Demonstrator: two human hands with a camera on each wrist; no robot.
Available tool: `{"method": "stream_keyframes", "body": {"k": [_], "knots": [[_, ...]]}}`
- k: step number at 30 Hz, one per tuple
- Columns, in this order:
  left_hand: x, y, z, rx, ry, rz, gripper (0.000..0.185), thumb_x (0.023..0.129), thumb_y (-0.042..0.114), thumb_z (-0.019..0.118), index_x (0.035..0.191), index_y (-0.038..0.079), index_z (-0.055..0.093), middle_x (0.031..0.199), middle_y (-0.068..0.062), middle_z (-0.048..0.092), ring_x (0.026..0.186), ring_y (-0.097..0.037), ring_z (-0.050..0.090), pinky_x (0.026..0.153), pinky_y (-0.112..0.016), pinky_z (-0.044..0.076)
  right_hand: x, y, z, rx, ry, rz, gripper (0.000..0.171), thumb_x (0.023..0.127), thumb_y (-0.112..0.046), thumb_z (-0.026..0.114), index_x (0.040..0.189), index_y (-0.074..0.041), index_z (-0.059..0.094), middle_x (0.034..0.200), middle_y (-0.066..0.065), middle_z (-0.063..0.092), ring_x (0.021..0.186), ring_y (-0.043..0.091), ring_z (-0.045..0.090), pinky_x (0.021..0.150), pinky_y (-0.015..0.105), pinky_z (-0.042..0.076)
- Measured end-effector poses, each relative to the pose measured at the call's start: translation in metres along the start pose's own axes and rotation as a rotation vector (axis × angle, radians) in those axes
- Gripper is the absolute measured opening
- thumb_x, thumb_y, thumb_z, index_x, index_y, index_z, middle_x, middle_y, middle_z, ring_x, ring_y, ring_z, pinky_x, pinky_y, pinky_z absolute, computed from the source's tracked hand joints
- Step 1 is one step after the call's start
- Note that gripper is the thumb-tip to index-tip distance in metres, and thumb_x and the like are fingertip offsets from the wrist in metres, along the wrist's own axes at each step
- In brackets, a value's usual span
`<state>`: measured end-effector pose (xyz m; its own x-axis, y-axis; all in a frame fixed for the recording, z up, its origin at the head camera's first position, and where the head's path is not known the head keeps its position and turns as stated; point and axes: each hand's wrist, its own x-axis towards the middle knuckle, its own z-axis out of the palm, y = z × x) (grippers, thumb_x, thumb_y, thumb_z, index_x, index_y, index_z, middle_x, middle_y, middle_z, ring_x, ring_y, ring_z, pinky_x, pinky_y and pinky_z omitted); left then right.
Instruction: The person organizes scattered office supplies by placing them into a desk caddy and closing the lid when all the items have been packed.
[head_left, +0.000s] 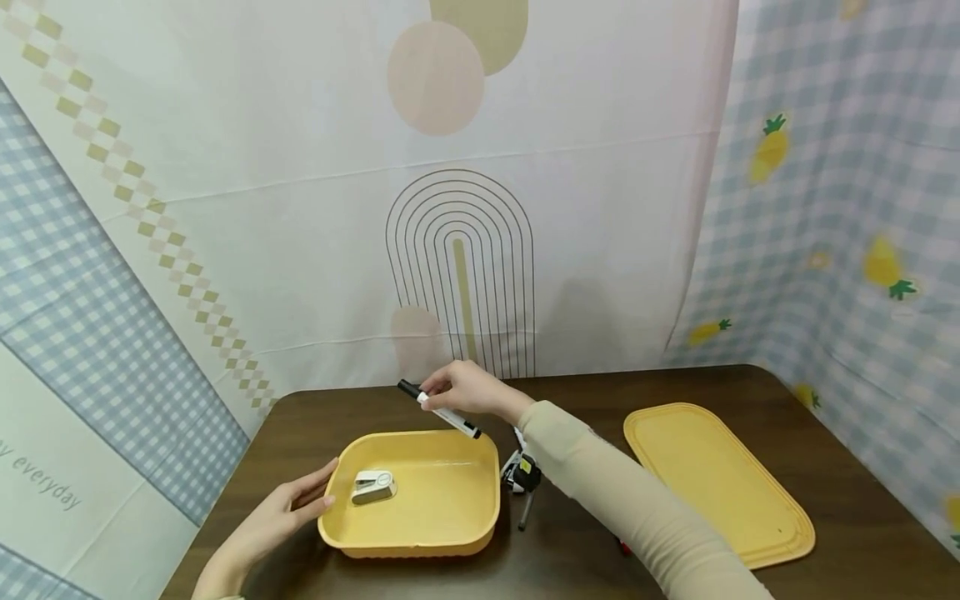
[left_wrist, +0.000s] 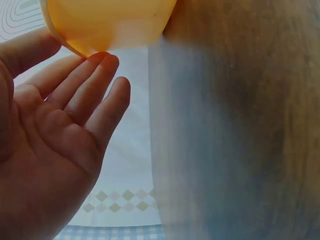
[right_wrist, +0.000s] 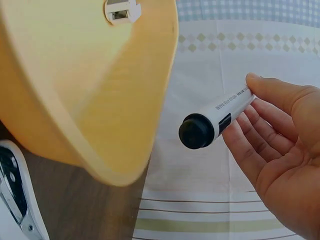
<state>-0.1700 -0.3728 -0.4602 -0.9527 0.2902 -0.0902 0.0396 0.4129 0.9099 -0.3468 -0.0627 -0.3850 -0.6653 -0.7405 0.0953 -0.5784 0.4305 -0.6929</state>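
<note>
My right hand (head_left: 472, 390) pinches a white marker with black ends (head_left: 450, 416) between thumb and fingers, over the far right rim of a yellow plastic box (head_left: 442, 521). In the right wrist view the marker (right_wrist: 227, 107) slants with one black end toward the camera. At the box's left side, my left hand (head_left: 276, 518) holds the rim, the thumb and fingertips at its edge; the left wrist view shows the fingers (left_wrist: 85, 85) against the wall. Inside the box, near its left end, lies a small white and grey stapler (head_left: 373, 488).
Right of the box sits a black tape measure with a yellow label (head_left: 525, 472), beside a thin grey stick (head_left: 527, 512). A flat yellow lid (head_left: 712, 479) lies farther right. Part of a red item (head_left: 624, 547) shows by the right sleeve. A patterned cloth (head_left: 300, 250) hangs behind the table.
</note>
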Motion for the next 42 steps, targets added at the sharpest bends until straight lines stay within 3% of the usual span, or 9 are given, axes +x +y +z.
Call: {"method": "stream_keyframes", "body": {"k": [4, 8, 12, 19, 27, 35, 37, 42], "knots": [[-0.001, 0.003, 0.0, 0.098, 0.043, -0.005, 0.066, 0.104, 0.024, 0.057, 0.154, -0.008, 0.029, 0.158, -0.028, 0.027, 0.142, -0.047, 0.031, 0.098, -0.014, 0.04, 0.002, -0.001, 0.007, -0.004, -0.007, -0.009, 0.029, 0.093, -0.022, 0.074, 0.118, -0.008, 0.075, 0.093, -0.005, 0.074, 0.077, 0.006, 0.064, 0.068, 0.023, 0.053], [-0.003, 0.005, 0.0, 0.191, 0.077, 0.001, 0.065, 0.103, 0.026, 0.06, 0.154, -0.004, 0.034, 0.159, -0.025, 0.03, 0.144, -0.048, 0.029, 0.108, -0.036, 0.042, 0.002, -0.003, 0.013, -0.012, -0.026, -0.016, 0.029, 0.094, -0.022, 0.074, 0.119, -0.008, 0.075, 0.094, -0.006, 0.074, 0.077, 0.004, 0.064, 0.068, 0.022, 0.053], [-0.004, 0.006, 0.001, 0.299, 0.108, 0.022, 0.063, 0.102, 0.028, 0.062, 0.154, 0.002, 0.039, 0.159, -0.019, 0.034, 0.144, -0.046, 0.031, 0.11, -0.054, 0.035, 0.001, -0.003, 0.017, -0.037, -0.041, -0.022, 0.027, 0.093, -0.022, 0.075, 0.117, -0.008, 0.075, 0.091, -0.008, 0.072, 0.075, 0.003, 0.062, 0.067, 0.021, 0.051], [-0.003, 0.008, -0.002, 0.439, 0.125, 0.063, 0.06, 0.101, 0.032, 0.062, 0.153, 0.007, 0.043, 0.157, -0.013, 0.04, 0.14, -0.042, 0.039, 0.106, -0.058, 0.038, 0.003, 0.001, 0.023, -0.057, -0.072, -0.007, 0.028, 0.092, -0.022, 0.077, 0.117, -0.009, 0.076, 0.09, -0.011, 0.071, 0.077, 0.003, 0.063, 0.067, 0.021, 0.051], [-0.005, 0.006, -0.003, 0.481, 0.084, 0.059, 0.065, 0.1, 0.036, 0.063, 0.154, 0.008, 0.041, 0.158, -0.012, 0.037, 0.142, -0.039, 0.037, 0.108, -0.054, 0.038, 0.002, 0.009, 0.035, -0.055, -0.091, 0.005, 0.028, 0.091, -0.024, 0.078, 0.115, -0.01, 0.076, 0.091, -0.011, 0.071, 0.081, 0.001, 0.062, 0.072, 0.019, 0.052], [-0.008, 0.008, -0.002, 0.468, 0.082, 0.044, 0.083, 0.088, 0.041, 0.077, 0.155, 0.009, 0.04, 0.159, -0.014, 0.035, 0.143, -0.039, 0.033, 0.108, -0.038, 0.038, 0.002, 0.012, 0.04, -0.044, -0.096, 0.005, 0.028, 0.092, -0.025, 0.077, 0.116, -0.011, 0.076, 0.092, -0.012, 0.07, 0.082, 0.001, 0.062, 0.073, 0.02, 0.052], [-0.009, 0.01, -0.001, 0.472, 0.077, 0.039, 0.087, 0.087, 0.041, 0.079, 0.156, 0.007, 0.038, 0.16, -0.014, 0.033, 0.143, -0.04, 0.033, 0.108, -0.042, 0.039, 0.002, 0.012, 0.04, -0.045, -0.099, 0.0, 0.028, 0.092, -0.026, 0.076, 0.116, -0.011, 0.075, 0.092, -0.012, 0.069, 0.082, 0.001, 0.062, 0.073, 0.02, 0.052], [-0.008, 0.014, 0.004, 0.518, 0.077, 0.089, 0.1, 0.081, 0.044, 0.083, 0.155, -0.002, 0.033, 0.161, -0.02, 0.029, 0.143, -0.046, 0.031, 0.105, -0.064, 0.035, 0.002, 0.012, 0.04, -0.051, -0.092, 0.0, 0.028, 0.092, -0.025, 0.076, 0.117, -0.011, 0.075, 0.093, -0.012, 0.07, 0.084, 0.001, 0.062, 0.074, 0.019, 0.052]]}}
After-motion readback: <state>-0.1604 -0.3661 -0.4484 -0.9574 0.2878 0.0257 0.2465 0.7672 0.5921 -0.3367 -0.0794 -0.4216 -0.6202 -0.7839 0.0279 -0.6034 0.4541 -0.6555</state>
